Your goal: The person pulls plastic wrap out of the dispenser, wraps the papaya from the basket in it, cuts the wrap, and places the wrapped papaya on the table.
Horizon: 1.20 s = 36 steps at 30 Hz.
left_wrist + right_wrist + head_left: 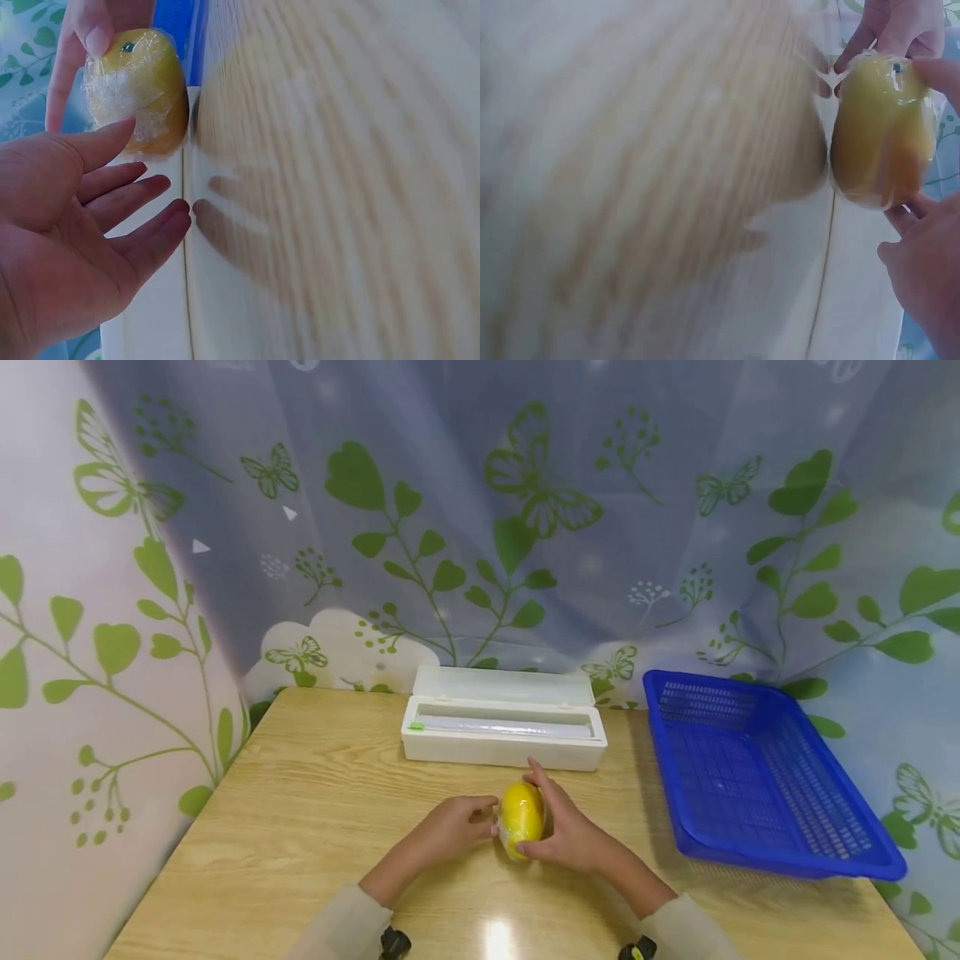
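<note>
A rounded yellow fruit, wrapped in clear plastic film, is on the wooden table in front of the white box; its exact kind is unclear. My right hand holds it from the right, the thumb at its near end and fingers round the far side. On its left is my left hand, fingers loosely bent and spread. In the left wrist view, the left hand grips nothing, its thumb tip close to the wrapped fruit. Whether it touches cannot be told. A small dark green spot shows on the fruit.
Behind the hands stands a long white box, lid up, with a roll of clear film inside. A blue plastic basket is at the right of the table. A leaf-patterned curtain hangs behind.
</note>
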Each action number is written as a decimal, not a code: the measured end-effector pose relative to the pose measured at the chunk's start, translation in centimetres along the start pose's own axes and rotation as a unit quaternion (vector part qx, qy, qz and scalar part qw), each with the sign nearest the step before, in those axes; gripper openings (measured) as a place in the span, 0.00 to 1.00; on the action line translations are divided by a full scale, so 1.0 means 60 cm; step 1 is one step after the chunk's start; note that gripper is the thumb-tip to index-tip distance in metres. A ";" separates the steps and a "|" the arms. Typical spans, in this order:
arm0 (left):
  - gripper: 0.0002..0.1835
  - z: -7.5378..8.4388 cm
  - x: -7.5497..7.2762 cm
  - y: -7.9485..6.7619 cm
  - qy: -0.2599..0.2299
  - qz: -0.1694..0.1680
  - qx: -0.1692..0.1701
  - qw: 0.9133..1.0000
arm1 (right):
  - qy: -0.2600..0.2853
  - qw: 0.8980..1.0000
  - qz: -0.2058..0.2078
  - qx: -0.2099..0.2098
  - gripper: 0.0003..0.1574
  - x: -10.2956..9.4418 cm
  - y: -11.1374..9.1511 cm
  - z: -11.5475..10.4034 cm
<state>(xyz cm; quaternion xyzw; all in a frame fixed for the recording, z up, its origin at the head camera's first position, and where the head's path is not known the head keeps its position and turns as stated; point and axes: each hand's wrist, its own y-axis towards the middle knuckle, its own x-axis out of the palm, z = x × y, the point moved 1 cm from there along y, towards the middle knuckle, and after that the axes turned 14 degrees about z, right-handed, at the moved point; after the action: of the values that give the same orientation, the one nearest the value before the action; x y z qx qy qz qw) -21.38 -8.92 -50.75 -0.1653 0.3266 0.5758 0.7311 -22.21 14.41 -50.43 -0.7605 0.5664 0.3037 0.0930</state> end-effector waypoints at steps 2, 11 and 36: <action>0.28 0.002 0.000 0.002 -0.001 0.004 0.001 1.000 | -0.018 1.000 0.000 -0.009 0.78 -0.003 0.001 -0.003; 0.25 0.029 0.000 0.005 -0.065 0.044 0.019 0.997 | -0.091 0.993 -0.019 -0.072 0.77 0.002 0.005 -0.018; 0.42 -0.008 -0.033 -0.014 -0.077 -0.021 -0.035 0.996 | -0.011 0.999 -0.039 0.030 0.68 -0.001 -0.004 0.002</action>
<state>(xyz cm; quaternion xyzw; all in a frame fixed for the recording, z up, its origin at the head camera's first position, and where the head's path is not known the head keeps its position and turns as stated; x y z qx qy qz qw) -20.97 -10.88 -49.87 -0.1524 0.2455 0.5823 0.7599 -22.04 14.58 -50.57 -0.7756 0.5440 0.2911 0.1333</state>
